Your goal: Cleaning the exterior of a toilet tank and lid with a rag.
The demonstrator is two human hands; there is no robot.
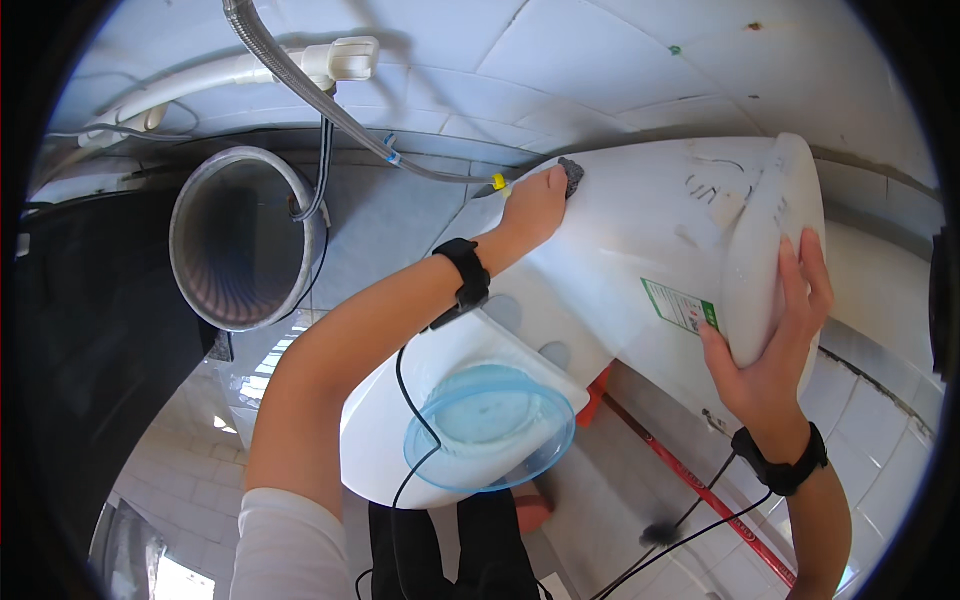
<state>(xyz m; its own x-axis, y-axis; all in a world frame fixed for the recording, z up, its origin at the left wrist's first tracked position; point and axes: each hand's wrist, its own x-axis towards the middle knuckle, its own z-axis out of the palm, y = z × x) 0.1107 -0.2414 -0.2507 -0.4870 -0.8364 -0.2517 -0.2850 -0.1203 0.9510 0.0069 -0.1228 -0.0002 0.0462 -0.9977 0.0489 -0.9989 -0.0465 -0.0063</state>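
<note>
Right across our view stretched the white tank (620, 245), its long axis running from the centre out to the right, and we had a hand at each end of it! Below and to the left lay the white bowl section (375, 430), with a clear blue basin (548, 462) overlapping its front in our view. At the far right end sat the lid (752, 290), and there was our right hand (768, 362), uncurled, fingers laid along the lid, holding nothing loose. Over at the opposite end, our left hand (535, 207) was bent and clenched; the body of the tank lay to its right, and of the two hands it was much the nearer to that upper-left edge. The green-and-white label (678, 306) showed just beside our right thumb. And smallest, the dark grey pad (573, 176), gripped in our left fingers right against the tank's upper edge!
</note>
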